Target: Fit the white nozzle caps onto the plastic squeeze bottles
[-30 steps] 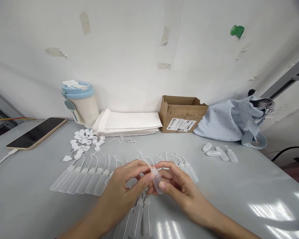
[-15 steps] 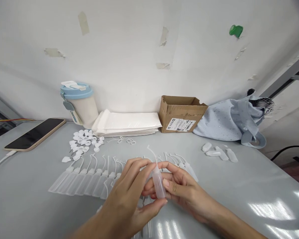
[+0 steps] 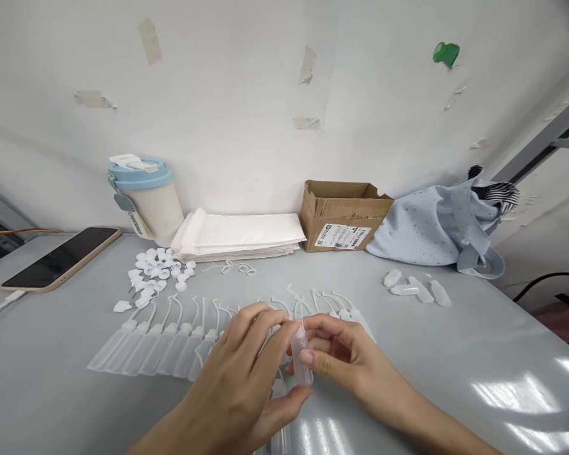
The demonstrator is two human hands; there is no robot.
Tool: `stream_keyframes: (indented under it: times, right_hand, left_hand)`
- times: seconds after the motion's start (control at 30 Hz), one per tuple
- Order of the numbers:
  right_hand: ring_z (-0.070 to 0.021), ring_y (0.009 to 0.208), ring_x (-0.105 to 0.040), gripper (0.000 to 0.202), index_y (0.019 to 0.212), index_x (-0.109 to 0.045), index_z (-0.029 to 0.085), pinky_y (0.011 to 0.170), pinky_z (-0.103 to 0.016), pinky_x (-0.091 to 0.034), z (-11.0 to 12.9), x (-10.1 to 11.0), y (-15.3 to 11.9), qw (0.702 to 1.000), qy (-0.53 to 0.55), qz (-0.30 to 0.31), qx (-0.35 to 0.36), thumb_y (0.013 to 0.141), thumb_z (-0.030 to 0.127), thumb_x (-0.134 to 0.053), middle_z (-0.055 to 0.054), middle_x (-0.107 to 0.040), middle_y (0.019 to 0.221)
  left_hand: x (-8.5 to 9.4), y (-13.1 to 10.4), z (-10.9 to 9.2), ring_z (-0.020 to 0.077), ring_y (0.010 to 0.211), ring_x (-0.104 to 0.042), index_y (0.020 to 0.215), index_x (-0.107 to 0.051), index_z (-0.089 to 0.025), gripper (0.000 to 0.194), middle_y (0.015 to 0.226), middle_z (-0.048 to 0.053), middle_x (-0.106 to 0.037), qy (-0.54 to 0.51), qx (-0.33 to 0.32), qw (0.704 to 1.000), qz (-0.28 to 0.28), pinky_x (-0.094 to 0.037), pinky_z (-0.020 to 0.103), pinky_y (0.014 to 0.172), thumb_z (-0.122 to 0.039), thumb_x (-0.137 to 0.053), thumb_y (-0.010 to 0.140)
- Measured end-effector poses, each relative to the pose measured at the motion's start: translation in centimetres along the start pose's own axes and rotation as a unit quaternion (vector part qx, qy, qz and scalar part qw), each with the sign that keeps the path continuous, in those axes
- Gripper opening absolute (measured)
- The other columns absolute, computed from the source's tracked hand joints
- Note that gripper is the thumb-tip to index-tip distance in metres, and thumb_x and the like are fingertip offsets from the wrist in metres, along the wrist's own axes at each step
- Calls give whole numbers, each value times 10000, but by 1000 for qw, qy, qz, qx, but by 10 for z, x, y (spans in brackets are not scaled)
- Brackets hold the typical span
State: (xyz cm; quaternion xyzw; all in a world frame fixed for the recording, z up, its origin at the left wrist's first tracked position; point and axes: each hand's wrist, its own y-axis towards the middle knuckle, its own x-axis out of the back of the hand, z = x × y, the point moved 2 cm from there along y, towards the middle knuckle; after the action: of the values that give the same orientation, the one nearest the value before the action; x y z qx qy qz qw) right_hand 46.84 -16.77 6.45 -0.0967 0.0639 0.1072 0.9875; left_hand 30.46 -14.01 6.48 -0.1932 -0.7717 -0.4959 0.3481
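A small translucent squeeze bottle (image 3: 303,370) with a thin white string at its neck stands nearly upright between my two hands. My left hand (image 3: 239,366) spans it, index fingertip at the neck and thumb by the base. Closed around its right side is my right hand (image 3: 346,357), thumb on the front and index finger at the neck. Behind and under my hands runs a row of similar bottles (image 3: 145,351) with strings on their necks; my hands hide its middle. More bottles lie below my left hand, partly covered.
White caps (image 3: 157,270) lie in a pile beside loose strings (image 3: 237,267). Several small bottles (image 3: 420,291) rest at the right. Along the wall are a phone (image 3: 61,259), a cup (image 3: 149,202), white envelopes (image 3: 241,230), a cardboard box (image 3: 344,215) and a blue bag (image 3: 427,227).
The bottle has turned slightly more upright. My hands have shifted a little, with fingertips now closer together at the neck. The whole view has drifted slightly.
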Motion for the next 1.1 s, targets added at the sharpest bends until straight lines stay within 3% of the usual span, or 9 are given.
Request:
stream_keyframes:
  times: [0.17,0.3,0.47,0.6,0.83,1.1]
  right_hand:
    - [-183,746,-668,227,945,-625,168,789,-353,-491,3,-1,0,998,44,49,-7,775,288,-718,-14,-656,759]
    - [-139,700,-638,216,947,-645,160,713,-268,-478,5,2,-5,996,3,65,-53,764,243,-722,5,-646,725]
    - [-114,611,-588,107,874,-655,126,610,-233,-480,-3,6,-10,982,-115,87,-124,800,204,-647,1,-630,658]
    - [-122,597,-605,93,833,-657,122,596,-238,-499,-12,8,-12,972,-142,110,-150,783,197,-634,-23,-666,651]
    - [-109,524,-608,88,798,-657,112,528,-206,-496,-19,4,-12,962,-165,106,-190,723,149,-631,7,-628,574]
    - [-105,465,-629,64,706,-601,125,432,-158,-469,-31,3,-9,969,-114,72,-208,664,106,-644,27,-618,541]
  left_hand:
    - [0,2,-1,276,1024,-447,1161,-494,-123,441,1041,111,-556,-33,24,999,-13,-446,412,873,-147,-630,742]
    - [-3,-1,-2,263,974,-449,1088,-534,-140,410,960,84,-562,-54,33,998,-3,-462,400,834,-175,-623,690]
    - [-18,-19,0,242,829,-451,924,-554,-171,318,800,39,-523,-10,1,998,56,-462,386,709,-383,-640,704]
    - [-26,-27,-1,229,762,-444,806,-529,-182,359,757,32,-505,40,-17,997,58,-431,380,658,-535,-569,762]
    - [-17,-22,-10,227,721,-454,774,-547,-184,280,737,33,-559,90,-32,978,184,-389,355,606,-438,-662,748]
    - [-24,-24,-7,204,652,-408,704,-538,-193,292,646,7,-533,100,-57,986,121,-293,335,566,-467,-628,749]
